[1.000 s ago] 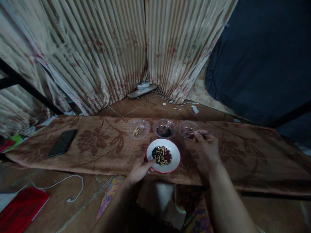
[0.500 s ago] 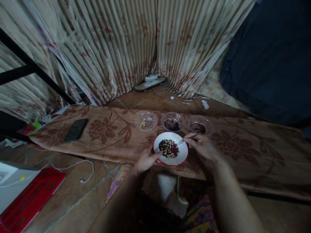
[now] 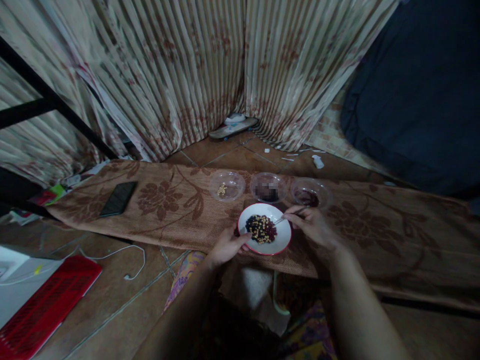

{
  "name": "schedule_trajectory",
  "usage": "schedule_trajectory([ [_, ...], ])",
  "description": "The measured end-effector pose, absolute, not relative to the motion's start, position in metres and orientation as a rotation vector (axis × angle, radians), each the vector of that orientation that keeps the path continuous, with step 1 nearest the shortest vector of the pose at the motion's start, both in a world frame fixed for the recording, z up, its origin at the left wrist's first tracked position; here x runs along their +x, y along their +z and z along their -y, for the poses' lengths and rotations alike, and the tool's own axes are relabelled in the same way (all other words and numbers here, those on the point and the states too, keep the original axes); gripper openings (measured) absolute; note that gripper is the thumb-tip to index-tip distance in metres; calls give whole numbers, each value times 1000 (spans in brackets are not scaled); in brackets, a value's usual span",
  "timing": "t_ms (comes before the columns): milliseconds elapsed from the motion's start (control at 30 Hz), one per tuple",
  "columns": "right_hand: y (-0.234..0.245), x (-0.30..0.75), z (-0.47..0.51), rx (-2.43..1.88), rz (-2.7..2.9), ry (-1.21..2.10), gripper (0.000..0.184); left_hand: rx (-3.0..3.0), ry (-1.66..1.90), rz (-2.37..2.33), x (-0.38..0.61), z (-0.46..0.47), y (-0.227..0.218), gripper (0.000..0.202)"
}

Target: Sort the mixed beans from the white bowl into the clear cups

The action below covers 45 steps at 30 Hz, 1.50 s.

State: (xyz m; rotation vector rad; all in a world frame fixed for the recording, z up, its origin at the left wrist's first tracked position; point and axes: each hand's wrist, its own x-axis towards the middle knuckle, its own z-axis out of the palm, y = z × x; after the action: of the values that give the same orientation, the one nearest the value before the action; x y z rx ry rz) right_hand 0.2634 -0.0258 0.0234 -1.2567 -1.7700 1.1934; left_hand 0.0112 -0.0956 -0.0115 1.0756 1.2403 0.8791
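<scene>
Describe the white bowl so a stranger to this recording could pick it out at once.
Find the long, cloth-covered table. At its near edge the left hand holds the white bowl, in front of three clear bowls. Unlike them, it is opaque with a red rim and carries dark, yellow and reddish beans together.

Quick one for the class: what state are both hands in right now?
Left hand: closed, holding the white bowl by its edge.
Right hand: closed, holding a thin utensil.

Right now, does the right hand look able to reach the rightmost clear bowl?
Probably yes: the right hand is close to the rightmost clear bowl, with nothing visible between them.
</scene>
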Motion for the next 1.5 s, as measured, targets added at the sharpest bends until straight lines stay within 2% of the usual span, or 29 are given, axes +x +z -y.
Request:
schedule_trajectory([
  [433, 32, 260, 29, -1270, 1761, 1157, 34, 1061, 870, -1245, 11, 95, -11, 42],
  [800, 28, 263, 26, -1271, 1708, 1056, 27, 1073, 865, -1253, 11, 95, -13, 40],
  [967, 37, 269, 26, -1241, 1591, 904, 26, 1055, 873, -1255, 11, 96, -8, 45],
  [1233, 38, 305, 12, -1323, 1107, 496, 26, 1103, 843, -1266, 9, 94, -11, 41],
  [1500, 32, 306, 9, -1361, 1030, 461, 29, 1111, 841, -1274, 9, 94, -8, 41],
])
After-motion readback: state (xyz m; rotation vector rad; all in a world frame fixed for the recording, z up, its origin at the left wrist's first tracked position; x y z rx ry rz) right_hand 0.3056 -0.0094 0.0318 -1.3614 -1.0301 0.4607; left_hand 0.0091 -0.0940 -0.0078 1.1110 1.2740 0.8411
